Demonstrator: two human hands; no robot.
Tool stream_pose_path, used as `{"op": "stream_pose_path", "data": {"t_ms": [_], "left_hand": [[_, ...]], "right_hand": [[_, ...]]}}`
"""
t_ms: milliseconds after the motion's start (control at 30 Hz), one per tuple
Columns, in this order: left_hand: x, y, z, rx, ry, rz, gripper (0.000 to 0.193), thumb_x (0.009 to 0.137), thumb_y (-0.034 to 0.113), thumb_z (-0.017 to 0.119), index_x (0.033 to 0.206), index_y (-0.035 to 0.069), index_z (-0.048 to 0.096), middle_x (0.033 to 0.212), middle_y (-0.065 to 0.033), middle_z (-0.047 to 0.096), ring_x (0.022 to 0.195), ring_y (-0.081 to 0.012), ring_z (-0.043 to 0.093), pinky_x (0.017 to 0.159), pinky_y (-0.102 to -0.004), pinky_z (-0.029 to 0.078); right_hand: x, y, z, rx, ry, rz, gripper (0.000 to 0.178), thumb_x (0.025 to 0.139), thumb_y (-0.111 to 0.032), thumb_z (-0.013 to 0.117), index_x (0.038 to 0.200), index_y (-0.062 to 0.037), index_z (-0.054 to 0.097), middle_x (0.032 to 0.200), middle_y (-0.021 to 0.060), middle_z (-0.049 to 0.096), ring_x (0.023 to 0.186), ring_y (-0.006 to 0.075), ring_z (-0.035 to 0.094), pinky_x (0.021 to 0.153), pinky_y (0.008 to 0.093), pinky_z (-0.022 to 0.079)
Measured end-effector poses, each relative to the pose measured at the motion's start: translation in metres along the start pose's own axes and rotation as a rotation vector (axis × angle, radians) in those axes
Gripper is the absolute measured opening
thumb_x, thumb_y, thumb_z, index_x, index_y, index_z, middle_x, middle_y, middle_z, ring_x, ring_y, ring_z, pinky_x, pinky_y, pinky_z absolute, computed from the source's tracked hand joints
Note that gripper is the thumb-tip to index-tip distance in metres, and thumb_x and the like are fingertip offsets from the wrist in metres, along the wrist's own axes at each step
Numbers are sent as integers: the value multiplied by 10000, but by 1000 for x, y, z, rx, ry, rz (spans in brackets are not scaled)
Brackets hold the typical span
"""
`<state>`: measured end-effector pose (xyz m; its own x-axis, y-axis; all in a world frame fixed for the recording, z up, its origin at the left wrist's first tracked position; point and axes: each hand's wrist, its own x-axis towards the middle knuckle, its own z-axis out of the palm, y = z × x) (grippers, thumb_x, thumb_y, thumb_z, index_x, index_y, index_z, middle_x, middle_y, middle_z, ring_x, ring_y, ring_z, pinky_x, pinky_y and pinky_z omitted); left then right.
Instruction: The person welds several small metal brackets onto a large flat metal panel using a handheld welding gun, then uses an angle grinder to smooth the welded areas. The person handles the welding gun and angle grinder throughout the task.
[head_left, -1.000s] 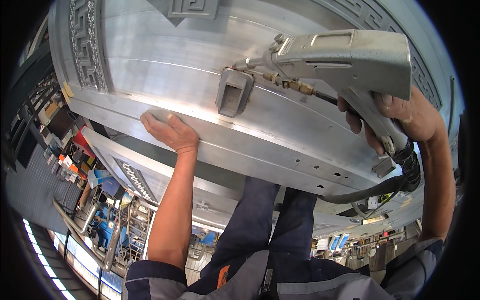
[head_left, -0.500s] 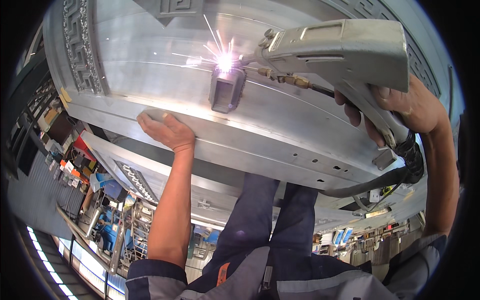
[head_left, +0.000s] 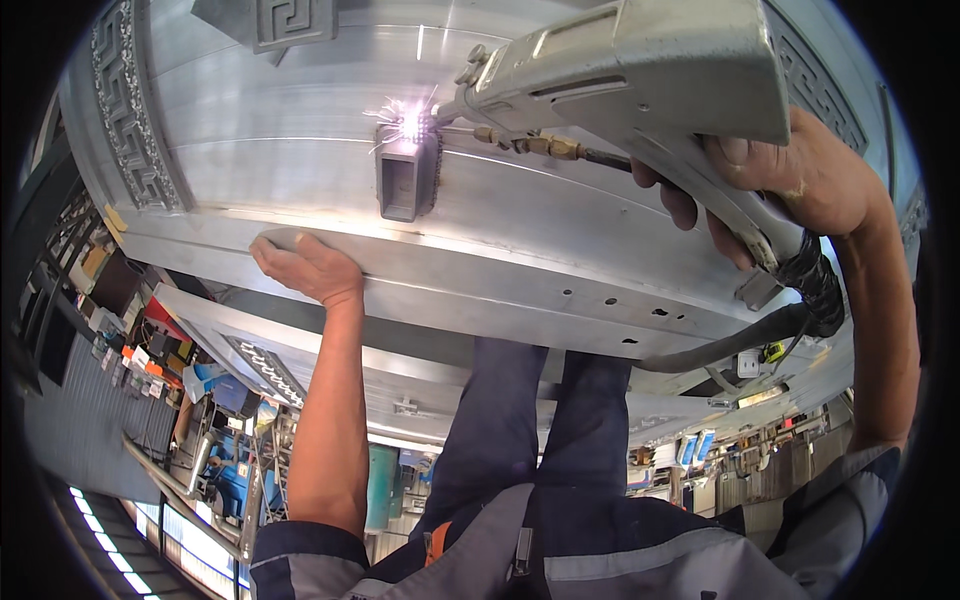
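My right hand is wrapped round the grip of a silver-grey handheld welding gun. Its nozzle points left at a bright pinkish-white weld spot, where short sparks fly. That spot sits at the upper edge of a short rectangular metal tube piece, which stands on a large silver metal panel. A thin wire feed line with brass fittings runs under the nozzle. Palm down, my left hand rests on the panel's near edge, left of the tube piece, fingers extended and holding nothing.
Greek-key trim runs down the panel's left side, and a loose patterned piece lies at the far edge. A thick dark cable leads from the gun's grip past the panel's near edge. Cluttered shelves stand at left.
The view has shifted, so panel, tube piece and gun sit farther left in the picture. The sparks are shorter. Both hands keep their hold and place.
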<state>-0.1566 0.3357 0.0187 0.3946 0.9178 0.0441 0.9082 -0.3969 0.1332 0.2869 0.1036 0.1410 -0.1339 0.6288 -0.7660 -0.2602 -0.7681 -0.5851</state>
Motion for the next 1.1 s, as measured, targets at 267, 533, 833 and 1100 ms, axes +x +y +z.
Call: {"op": "stream_pose_path", "data": {"t_ms": [267,533,833,1100], "left_hand": [[-2,-3,4,7,70,57,617,949,294,443,1313,-202,392,1378,-362,422,1305,-504,371,1154,-567,257],[0,0,0,6,49,47,608,948,313,438,1249,-214,420,1288,-367,452,1221,-507,409,1114,-569,284],[0,6,-2,-18,7,-11,631,954,295,435,1338,-203,382,1415,-372,402,1331,-504,357,1171,-554,238],[-7,4,-2,-15,29,15,698,1015,363,415,1438,-185,321,1502,-373,340,1402,-503,327,1196,-553,227]], "right_hand": [[-3,0,1,1,-15,17,839,922,-674,640,1136,136,650,748,175,680,460,207,666,358,278,556],[-9,6,0,25,-3,30,855,906,-705,641,1127,121,645,729,148,674,469,200,674,360,265,549],[-8,17,13,231,115,-105,898,871,-685,703,1156,162,609,742,158,675,446,212,663,334,275,549],[12,-1,4,151,-27,-47,851,910,-648,677,1161,162,609,890,234,680,442,211,649,308,263,520]]}}
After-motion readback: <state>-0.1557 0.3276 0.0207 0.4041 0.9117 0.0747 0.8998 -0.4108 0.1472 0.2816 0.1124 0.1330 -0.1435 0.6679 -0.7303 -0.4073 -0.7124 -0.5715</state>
